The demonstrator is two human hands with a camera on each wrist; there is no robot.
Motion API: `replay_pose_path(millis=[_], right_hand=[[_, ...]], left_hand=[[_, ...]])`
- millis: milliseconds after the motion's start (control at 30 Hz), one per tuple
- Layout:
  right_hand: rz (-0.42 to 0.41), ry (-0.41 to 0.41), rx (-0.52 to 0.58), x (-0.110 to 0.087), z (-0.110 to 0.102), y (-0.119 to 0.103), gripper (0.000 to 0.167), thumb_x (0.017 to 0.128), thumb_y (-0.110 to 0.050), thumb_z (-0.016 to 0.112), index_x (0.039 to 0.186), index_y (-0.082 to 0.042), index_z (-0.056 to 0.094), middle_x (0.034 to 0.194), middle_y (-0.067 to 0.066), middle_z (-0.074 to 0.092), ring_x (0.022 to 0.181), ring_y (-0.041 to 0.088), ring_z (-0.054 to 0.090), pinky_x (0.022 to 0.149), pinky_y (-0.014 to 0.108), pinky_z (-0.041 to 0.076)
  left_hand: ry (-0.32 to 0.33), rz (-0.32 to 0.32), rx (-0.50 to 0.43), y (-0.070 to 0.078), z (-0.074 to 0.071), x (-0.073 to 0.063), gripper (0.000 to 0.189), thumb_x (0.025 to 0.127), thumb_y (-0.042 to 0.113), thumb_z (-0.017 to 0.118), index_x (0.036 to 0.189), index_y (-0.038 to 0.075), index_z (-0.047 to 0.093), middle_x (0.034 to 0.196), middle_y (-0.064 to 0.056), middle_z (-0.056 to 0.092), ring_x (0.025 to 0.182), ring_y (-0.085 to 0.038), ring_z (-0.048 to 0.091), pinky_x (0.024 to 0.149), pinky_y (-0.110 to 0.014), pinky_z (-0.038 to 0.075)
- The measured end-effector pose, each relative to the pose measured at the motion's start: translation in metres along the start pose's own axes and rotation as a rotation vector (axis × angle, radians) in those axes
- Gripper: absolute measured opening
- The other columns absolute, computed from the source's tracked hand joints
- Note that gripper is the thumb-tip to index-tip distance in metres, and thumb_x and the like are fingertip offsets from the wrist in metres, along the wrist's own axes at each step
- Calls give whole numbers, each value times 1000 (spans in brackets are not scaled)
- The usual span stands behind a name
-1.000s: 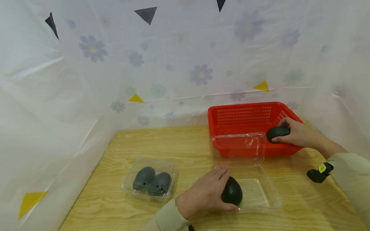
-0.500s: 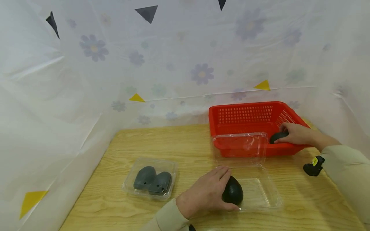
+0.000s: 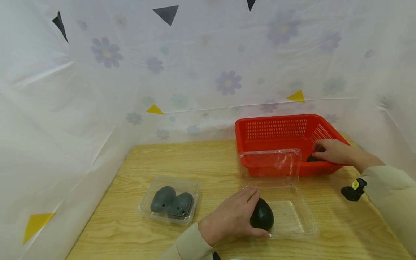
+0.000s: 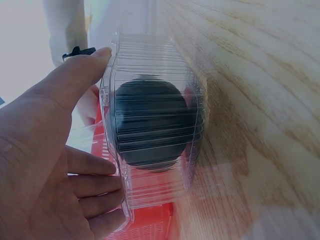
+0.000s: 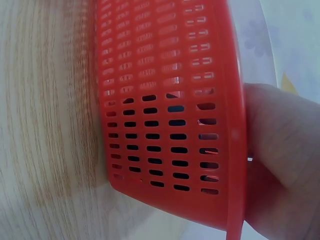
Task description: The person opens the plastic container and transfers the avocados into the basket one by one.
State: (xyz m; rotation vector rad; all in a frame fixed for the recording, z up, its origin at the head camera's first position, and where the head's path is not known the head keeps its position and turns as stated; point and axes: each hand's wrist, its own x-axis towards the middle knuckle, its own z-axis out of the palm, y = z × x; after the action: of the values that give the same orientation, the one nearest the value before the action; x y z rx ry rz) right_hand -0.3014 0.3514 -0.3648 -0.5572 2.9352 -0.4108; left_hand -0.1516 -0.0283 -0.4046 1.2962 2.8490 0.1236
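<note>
Head view is showing the left hand (image 3: 230, 216) spread, its thumb and fingers fairly straight and resting on the rim of the open clear container (image 3: 289, 218), where a black oval piece (image 3: 262, 215) is sitting at the left end; the right hand (image 3: 334, 151) is hanging inside the red basket (image 3: 276, 128), fingers bending over a dark piece (image 3: 312, 158), though I cannot tell whether they are gripping it

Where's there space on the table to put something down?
The table is bare behind the small clear box, left of the red basket, and also right of the open box. It's crowded around the open box, with the left hand at its rim, and at the basket's right end, where the right hand is inside.
</note>
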Motion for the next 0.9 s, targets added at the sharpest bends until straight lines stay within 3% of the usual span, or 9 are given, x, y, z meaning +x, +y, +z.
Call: replay_pose_path(millis=[300,533,767,900], right_hand=[[-91,214,-79,-11,-1,-17,7,89,-10,69,94,-5,67,90,4,68,84,21,61,79,48,55],[-121,351,-95,-33,-2,-29,13,86,-7,71,99,-2,68,97,11,69,92,29,63,82,53,54],[-163,514,-112,-60,-5,-44,17,81,-3,75,96,-6,68,94,6,65,83,23,58,68,33,50],[-160,591,-93,-76,-5,-52,19,79,-1,75,95,-8,69,94,4,65,79,10,55,64,16,44]], left_hand=[[13,6,9,0,0,0,102,82,78,55,153,7,36,158,-7,38,146,-17,38,118,-26,33],[12,3,1,0,1,0,102,82,78,54,153,7,36,158,-7,37,146,-17,38,119,-26,32],[18,7,3,-1,2,0,102,82,79,54,153,7,36,158,-7,37,145,-18,38,118,-27,33],[9,-4,-6,-1,1,0,102,82,79,54,153,7,35,159,-7,37,146,-17,38,118,-27,33]])
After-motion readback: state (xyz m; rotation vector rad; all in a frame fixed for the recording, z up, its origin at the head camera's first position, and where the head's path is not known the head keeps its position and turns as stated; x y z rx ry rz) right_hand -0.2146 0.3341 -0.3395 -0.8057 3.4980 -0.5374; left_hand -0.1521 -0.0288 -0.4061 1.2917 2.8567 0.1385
